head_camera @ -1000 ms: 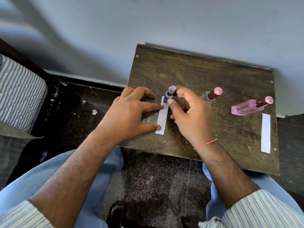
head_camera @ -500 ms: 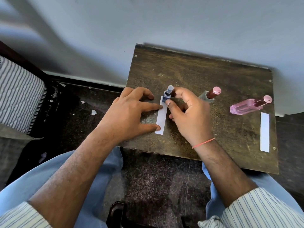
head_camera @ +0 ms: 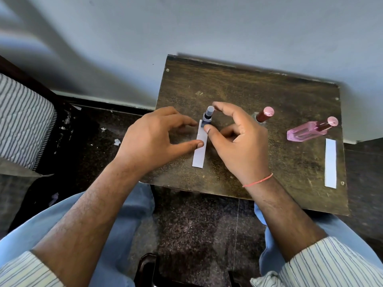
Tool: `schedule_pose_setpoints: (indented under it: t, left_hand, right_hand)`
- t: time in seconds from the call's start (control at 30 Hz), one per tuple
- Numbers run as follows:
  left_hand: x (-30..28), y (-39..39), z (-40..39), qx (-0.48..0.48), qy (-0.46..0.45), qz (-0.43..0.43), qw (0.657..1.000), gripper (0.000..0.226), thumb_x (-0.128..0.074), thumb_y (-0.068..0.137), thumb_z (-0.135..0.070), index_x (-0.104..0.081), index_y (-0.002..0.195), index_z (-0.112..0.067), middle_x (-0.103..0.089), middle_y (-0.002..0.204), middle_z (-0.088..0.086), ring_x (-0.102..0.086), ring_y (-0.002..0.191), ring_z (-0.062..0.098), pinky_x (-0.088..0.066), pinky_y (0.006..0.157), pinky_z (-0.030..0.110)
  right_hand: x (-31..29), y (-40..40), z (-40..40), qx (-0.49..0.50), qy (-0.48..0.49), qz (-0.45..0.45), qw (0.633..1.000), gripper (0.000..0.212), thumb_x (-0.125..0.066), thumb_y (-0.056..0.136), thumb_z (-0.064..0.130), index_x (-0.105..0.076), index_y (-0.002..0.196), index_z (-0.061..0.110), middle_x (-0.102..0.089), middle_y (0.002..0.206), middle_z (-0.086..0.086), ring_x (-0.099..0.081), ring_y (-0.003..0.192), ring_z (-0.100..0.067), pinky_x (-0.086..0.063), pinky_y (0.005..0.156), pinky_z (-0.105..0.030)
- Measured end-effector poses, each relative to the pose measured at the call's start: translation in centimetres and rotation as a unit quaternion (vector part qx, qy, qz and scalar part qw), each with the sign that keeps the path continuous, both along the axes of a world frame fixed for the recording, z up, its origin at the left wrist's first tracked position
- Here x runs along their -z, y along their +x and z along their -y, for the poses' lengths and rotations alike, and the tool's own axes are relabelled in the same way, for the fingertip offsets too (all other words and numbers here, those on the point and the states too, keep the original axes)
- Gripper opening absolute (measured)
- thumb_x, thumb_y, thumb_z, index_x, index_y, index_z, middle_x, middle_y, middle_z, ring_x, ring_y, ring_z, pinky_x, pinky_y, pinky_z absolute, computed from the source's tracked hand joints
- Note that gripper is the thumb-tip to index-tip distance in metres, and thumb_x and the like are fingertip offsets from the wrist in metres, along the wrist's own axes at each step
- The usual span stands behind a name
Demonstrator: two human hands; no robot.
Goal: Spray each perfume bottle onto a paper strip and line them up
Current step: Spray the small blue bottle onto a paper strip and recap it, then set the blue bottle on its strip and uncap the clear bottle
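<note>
Nearest: both forearms reach in over the lap to a small dark wooden tabletop [head_camera: 238,90].

Left hand [head_camera: 153,139]: a second ago it lay flat, fingertips pinning the left edge of the paper strip [head_camera: 200,150]. It has since lifted and loosened; fingers spread and empty, the thumb tip barely at the strip's edge, the forefinger tip near its far end.

Right hand [head_camera: 238,139]: fingers curled around the small dark blue bottle [head_camera: 207,118], thumb at its base, forefinger arched by the pale cap. The hold looks slacker than before; whether the forefinger touches the cap, cannot tell. The bottle stands upright on the far end of the strip.

Reading: bottle and strip are being left as a finished pair; both hands are letting go.

Further right: a clear bottle with a dark red neck and pink cap [head_camera: 264,114], no strip by it. Beyond, a pink bottle [head_camera: 306,132] with a second strip [head_camera: 330,162] just on its near side.

Judgement: the middle bottle likely needs doing next.
</note>
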State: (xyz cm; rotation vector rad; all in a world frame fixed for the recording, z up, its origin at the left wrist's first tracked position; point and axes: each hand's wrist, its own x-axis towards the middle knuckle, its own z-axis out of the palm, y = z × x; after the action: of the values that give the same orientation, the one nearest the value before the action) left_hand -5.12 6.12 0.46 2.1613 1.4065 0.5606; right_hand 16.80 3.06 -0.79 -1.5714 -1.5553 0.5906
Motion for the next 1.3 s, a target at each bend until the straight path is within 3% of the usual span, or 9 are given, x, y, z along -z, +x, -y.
schedule_pose_setpoints:
  t: [0.17,0.3,0.43,0.57,0.73,0.83,0.93,1.13,1.3]
  left_hand:
    - [-0.5,0.9,0.6,-0.005,-0.003,0.014,1.0,0.035,-0.077,0.088,-0.067,-0.078,0.08,-0.033,-0.068,0.07,-0.016,-0.066,0.066,0.003,-0.058,0.056,0.036]
    - [-0.7,2.8,1.3,0.013,0.007,0.043,0.999,0.039,-0.077,0.092,-0.06,-0.071,0.067,-0.031,-0.062,0.06,-0.014,-0.061,0.057,0.003,-0.052,0.05,0.034]
    - [-1.2,5.7,2.2,0.054,0.006,0.056,0.997,0.026,-0.077,0.094,-0.052,-0.079,0.078,-0.032,-0.068,0.067,-0.015,-0.065,0.063,0.005,-0.056,0.056,0.035]
    - [-1.8,8.1,2.7,0.065,0.012,0.056,0.996,0.02,-0.076,0.095,-0.046,-0.082,0.086,-0.028,-0.07,0.076,-0.012,-0.07,0.069,0.013,-0.058,0.06,0.039]
    - [-2.2,10.0,2.9,0.051,0.042,0.079,0.995,0.015,-0.08,0.095,-0.041,-0.084,0.098,-0.028,-0.074,0.087,-0.011,-0.07,0.075,0.007,-0.06,0.062,0.038]
    - [-2.0,11.0,2.9,0.03,0.095,0.104,0.99,0.029,-0.08,0.097,-0.036,-0.078,0.121,-0.021,-0.07,0.109,-0.014,-0.056,0.079,-0.016,-0.051,0.062,0.017]
    - [-1.7,11.9,2.7,0.004,0.124,0.126,0.984,0.046,-0.078,0.098,-0.03,-0.065,0.14,-0.015,-0.055,0.128,-0.014,-0.051,0.088,-0.025,-0.036,0.065,0.0]
    - [-0.9,13.5,2.0,0.006,0.053,0.188,0.981,0.06,-0.075,0.104,-0.022,-0.048,0.157,-0.013,-0.044,0.153,-0.008,-0.066,0.075,0.01,-0.049,0.068,0.007]
    - [0.4,14.2,1.6,-0.025,-0.031,0.176,0.984,0.054,-0.068,0.108,-0.033,-0.048,0.157,-0.024,-0.053,0.157,-0.012,-0.069,0.062,0.013,-0.047,0.055,0.009]
  right_hand:
    - [-0.6,1.0,0.8,-0.011,0.091,0.017,0.996,0.037,-0.083,0.095,0.013,-0.074,0.131,0.011,-0.077,0.127,0.001,-0.072,0.067,-0.007,-0.058,0.061,-0.023]
    - [-0.8,2.4,1.5,0.012,0.168,0.044,0.985,0.018,-0.083,0.095,0.005,-0.077,0.111,0.005,-0.075,0.103,-0.001,-0.057,0.067,-0.002,-0.044,0.086,-0.005]
    - [-1.0,4.1,2.3,0.037,0.206,0.074,0.975,0.011,-0.084,0.094,0.004,-0.077,0.101,0.001,-0.061,0.095,0.004,-0.053,0.069,-0.009,-0.05,0.104,-0.025]
    - [-1.0,6.0,3.4,0.046,0.202,0.098,0.973,0.01,-0.083,0.095,0.007,-0.075,0.098,0.002,-0.056,0.097,0.004,-0.05,0.071,-0.006,-0.043,0.072,-0.017]
    - [-0.3,8.1,4.5,0.044,0.192,0.125,0.972,0.009,-0.081,0.097,0.008,-0.074,0.099,0.002,-0.054,0.089,0.004,-0.055,0.075,-0.022,-0.039,0.089,-0.01]
    - [-0.1,8.9,4.7,0.042,0.193,0.117,0.973,0.01,-0.08,0.098,0.01,-0.074,0.103,0.004,-0.056,0.092,0.005,-0.058,0.076,-0.022,-0.038,0.097,-0.008]
    - [0.0,9.1,4.8,0.03,0.18,0.085,0.98,0.016,-0.082,0.098,0.013,-0.071,0.11,0.01,-0.065,0.103,0.003,-0.06,0.073,-0.017,-0.05,0.076,-0.019]
    - [0.5,9.7,4.7,0.0,0.049,0.011,0.999,0.057,-0.086,0.091,0.014,-0.057,0.139,0.019,-0.055,0.149,0.001,-0.071,0.075,-0.013,-0.046,0.067,-0.013]
    - [0.5,9.6,4.4,-0.015,-0.031,0.008,0.999,0.076,-0.084,0.093,0.02,-0.046,0.159,0.019,-0.052,0.158,0.007,-0.074,0.082,-0.012,-0.051,0.069,-0.013]
